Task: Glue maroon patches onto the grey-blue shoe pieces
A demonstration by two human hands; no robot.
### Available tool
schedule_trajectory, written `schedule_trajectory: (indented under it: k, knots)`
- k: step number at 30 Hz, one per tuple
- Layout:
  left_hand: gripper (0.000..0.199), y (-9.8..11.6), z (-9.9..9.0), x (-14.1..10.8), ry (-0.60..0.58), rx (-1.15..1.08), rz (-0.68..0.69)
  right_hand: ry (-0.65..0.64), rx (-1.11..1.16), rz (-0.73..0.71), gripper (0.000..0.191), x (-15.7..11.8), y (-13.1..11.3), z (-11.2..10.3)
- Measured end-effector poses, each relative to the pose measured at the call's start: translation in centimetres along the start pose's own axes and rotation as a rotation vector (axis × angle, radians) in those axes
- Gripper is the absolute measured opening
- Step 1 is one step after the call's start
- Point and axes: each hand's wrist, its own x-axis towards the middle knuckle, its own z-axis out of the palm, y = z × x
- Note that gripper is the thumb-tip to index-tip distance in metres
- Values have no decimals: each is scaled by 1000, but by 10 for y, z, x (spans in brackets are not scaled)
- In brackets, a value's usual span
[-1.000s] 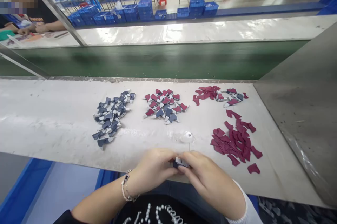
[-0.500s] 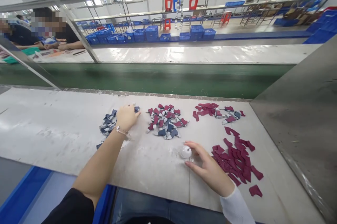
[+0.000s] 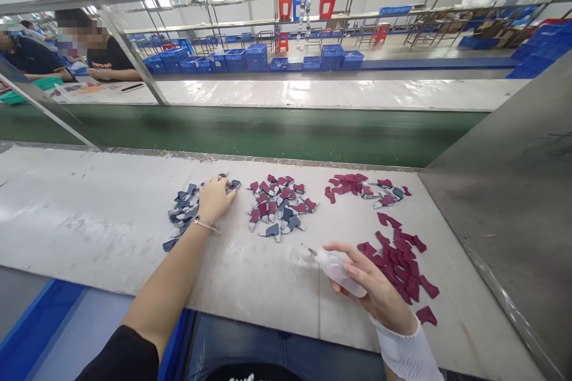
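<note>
My right hand (image 3: 375, 285) is wrapped round a translucent white squeeze bottle (image 3: 336, 270) with a thin metal nozzle tip, tilted and pointing up-left above the table. My left hand (image 3: 215, 197), wearing a bracelet, is at the upper end of a pile of dark blue cut pieces (image 3: 181, 214). Its thumb and fingers are closing on one small dark blue piece (image 3: 234, 185), partly hidden by the fingertips. Between the hands is a pile of maroon and dark blue pieces with pale grey parts (image 3: 280, 202). Beside my right hand are loose maroon pieces (image 3: 404, 262).
At the back right of the white table (image 3: 89, 208) are more maroon pieces (image 3: 346, 184) and a few mixed ones (image 3: 389, 193). A metal panel (image 3: 504, 190) bounds the right side. Beyond runs a green conveyor belt (image 3: 268, 133). Co-workers (image 3: 111, 59) sit at the far left.
My right hand has closed on the bottle, which stood upright on the table, and has lifted and tilted it. My left hand's fingers have drawn in around a dark blue piece.
</note>
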Motion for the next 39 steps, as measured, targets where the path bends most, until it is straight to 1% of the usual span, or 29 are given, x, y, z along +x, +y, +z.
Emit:
schedule_trajectory:
  k: [3, 7, 9, 11, 12, 13, 15, 17, 18, 20, 22, 24, 26, 28, 32, 36, 39]
  knots:
    - [19, 6, -12, -14, 2, -201, 69, 22, 28, 11, 41, -11, -6, -2]
    - [33, 14, -24, -43, -17, -566, 85, 104, -8, 33, 36, -27, -15, -8]
    - [41, 20, -22, -62, -59, -774, 66, 113, -7, 39, 37, -31, -17, -11]
    - [46, 29, -14, -84, -123, -954, 43, 87, 19, 42, 40, -33, -19, -12]
    - [45, 35, -9, -97, -179, -1044, 26, 68, 39, 40, 42, -33, -19, -12]
    - [43, 41, -2, -110, -261, -1145, 5, 48, 62, 36, 44, -33, -19, -11]
    - [33, 54, 9, -136, -542, -1506, -126, 14, 111, 7, 45, -32, -20, -6]
    - [28, 64, 18, -158, -762, -1699, -219, -2, 147, -24, 45, -31, -24, 1]
    - [29, 68, 20, -167, -841, -1733, -234, -2, 162, -38, 45, -30, -26, 5]
    - [38, 73, 21, -181, -943, -1725, -220, 15, 192, -54, 45, -30, -30, 13]
    - [53, 74, 18, -190, -991, -1666, -195, 37, 226, -61, 43, -31, -31, 18]
    - [61, 74, 13, -195, -993, -1588, -167, 50, 253, -58, 35, -32, -32, 21]
    - [54, 75, 7, -197, -960, -1490, -127, 41, 217, -67, 28, -35, -33, 22]
    - [46, 77, 3, -198, -911, -1387, -74, 49, 97, -56, 29, -38, -37, 25]
    - [43, 82, -1, -198, -866, -1293, 21, 97, -229, -24, 33, -44, -48, 40]
    - [40, 84, -1, -199, -830, -1300, 132, 169, -464, -129, 31, -46, -53, 59]
    - [41, 82, 0, -200, -801, -1295, 200, 187, -584, -162, 28, -44, -54, 67]
